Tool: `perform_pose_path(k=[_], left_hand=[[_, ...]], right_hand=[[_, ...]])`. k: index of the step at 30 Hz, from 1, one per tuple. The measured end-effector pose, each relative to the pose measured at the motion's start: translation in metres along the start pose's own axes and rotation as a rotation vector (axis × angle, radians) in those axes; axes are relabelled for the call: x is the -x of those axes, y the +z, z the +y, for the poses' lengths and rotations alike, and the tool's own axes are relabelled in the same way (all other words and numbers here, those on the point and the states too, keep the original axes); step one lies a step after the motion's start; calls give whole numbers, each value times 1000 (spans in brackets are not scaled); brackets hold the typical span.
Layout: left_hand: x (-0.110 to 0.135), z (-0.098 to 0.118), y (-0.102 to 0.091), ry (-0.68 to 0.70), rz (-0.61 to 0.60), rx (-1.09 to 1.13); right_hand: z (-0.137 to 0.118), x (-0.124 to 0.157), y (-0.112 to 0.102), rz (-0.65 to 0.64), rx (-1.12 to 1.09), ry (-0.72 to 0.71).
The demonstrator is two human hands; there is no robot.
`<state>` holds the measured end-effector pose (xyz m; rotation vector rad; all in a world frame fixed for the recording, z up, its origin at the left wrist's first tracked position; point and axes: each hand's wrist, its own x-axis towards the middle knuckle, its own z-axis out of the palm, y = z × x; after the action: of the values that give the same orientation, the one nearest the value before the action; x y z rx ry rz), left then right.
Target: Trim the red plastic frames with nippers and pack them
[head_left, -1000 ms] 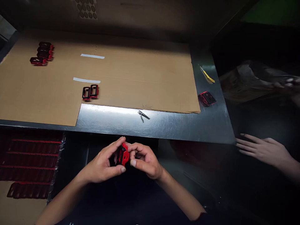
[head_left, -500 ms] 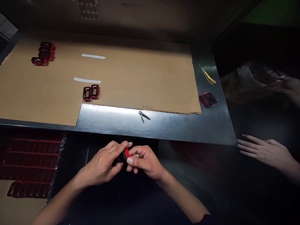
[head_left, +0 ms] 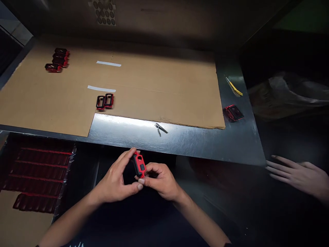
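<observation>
The red-and-black rectangular case (head_left: 139, 165) is held in front of the person, below the front edge of the steel table (head_left: 205, 144). Its long axis runs nearly upright in the view, with the upper end leaning slightly left and pointing toward the table. The red face turns up and carries a small dark rectangular window. The left hand (head_left: 114, 178) pinches the case's left side and upper end between thumb and fingers, wrist low and to the left. The right hand (head_left: 161, 180) curls in from the right, its fingers pressed against the lower end. Both forearms angle inward. A co-worker's spread hand (head_left: 299, 176) lies well to the right. Beyond the table edge stand a cardboard sheet (head_left: 154, 89), two red-and-black frames (head_left: 104, 101) and small nippers (head_left: 160, 128).
</observation>
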<state>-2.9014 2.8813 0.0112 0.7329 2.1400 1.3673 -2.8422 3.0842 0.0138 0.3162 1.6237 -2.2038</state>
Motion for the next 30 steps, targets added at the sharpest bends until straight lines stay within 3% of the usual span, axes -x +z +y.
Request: perform_pose_path(k=[5,10,19,30], left_hand=[[-4,4,5,64,77,-31],[-5,3,6,123,111,-42],[0,-4,5,102,5,142],[1,2,7,180,63,-38]], right_hand=[[2,0,2,-4,151,-78],[1,-1,5,12,217,-56],[-9,2,10,-9,328,-200],[-7,2,7,-25,352,-104]])
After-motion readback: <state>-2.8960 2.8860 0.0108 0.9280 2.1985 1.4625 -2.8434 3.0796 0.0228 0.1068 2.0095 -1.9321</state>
